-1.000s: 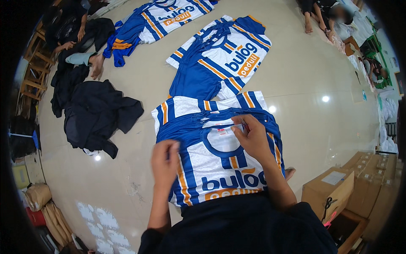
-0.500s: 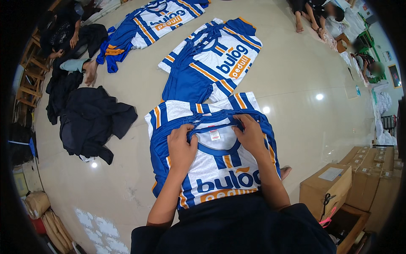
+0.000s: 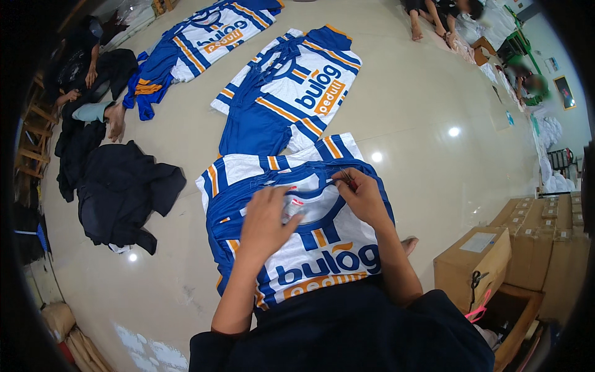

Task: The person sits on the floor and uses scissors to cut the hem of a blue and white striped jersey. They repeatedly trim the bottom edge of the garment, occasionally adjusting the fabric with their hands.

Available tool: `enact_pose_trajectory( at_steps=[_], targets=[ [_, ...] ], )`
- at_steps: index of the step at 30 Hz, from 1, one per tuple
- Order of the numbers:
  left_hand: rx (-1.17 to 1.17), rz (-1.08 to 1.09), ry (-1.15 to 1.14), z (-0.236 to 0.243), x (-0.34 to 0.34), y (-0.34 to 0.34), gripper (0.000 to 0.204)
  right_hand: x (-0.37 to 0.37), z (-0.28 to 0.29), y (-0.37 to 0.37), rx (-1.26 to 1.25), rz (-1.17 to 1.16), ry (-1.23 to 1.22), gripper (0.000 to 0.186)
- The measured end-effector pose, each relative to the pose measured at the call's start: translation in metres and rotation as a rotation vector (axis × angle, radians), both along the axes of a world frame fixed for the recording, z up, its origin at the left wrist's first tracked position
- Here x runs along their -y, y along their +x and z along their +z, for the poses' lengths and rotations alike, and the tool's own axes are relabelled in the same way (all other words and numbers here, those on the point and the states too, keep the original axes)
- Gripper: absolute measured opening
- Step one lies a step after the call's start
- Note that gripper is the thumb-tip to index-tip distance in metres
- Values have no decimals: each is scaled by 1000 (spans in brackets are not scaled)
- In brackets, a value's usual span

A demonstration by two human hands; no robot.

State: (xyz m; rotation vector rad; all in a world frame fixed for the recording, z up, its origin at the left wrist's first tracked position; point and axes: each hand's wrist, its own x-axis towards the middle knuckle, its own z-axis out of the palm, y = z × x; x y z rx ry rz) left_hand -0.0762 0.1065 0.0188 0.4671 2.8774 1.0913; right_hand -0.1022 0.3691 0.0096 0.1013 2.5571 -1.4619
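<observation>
In front of me lies a stack of blue, white and orange jerseys [image 3: 322, 245], necklines facing away from me. My left hand [image 3: 268, 220] is over the left side of the top jersey's collar, slightly blurred, its fingers apart and holding nothing. At the collar's right side, my right hand [image 3: 362, 198] is closed with thumb and fingertips together around a small dark and red tool [image 3: 350, 181] that looks like thread snips. The fingers cover most of it. A white label [image 3: 292, 208] shows inside the neckline, partly behind my left fingers.
Beyond lie more jerseys [image 3: 310, 80] and another pile [image 3: 204, 40] on the tiled floor. Dark garments [image 3: 124, 192] lie at left, near a seated person [image 3: 83, 68]. Cardboard boxes [image 3: 471, 260] stand at right, black-handled scissors [image 3: 476, 280] against one. Other people [image 3: 440, 18] sit far right.
My left hand has let go of the collar's left side and opened out over it. My right hand stays at the collar's right side. The whole view has shifted slightly.
</observation>
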Motion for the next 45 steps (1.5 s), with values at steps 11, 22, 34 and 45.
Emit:
enact_pose_trajectory(
  at_steps=[11,22,34,45],
  targets=[
    [477,-27,658,-73,-70,-40,24,1,-5,21,-247,-11,219,25],
    [804,-121,949,-72,-62,-48,17,-7,-48,21,-196,-159,-157,16],
    [546,-200,893,-62,-63,-45,13,-7,-10,18,342,-301,-665,20],
    [596,-220,822,-71,-60,-47,8,-4,-7,19,330,-243,-611,22]
  ],
)
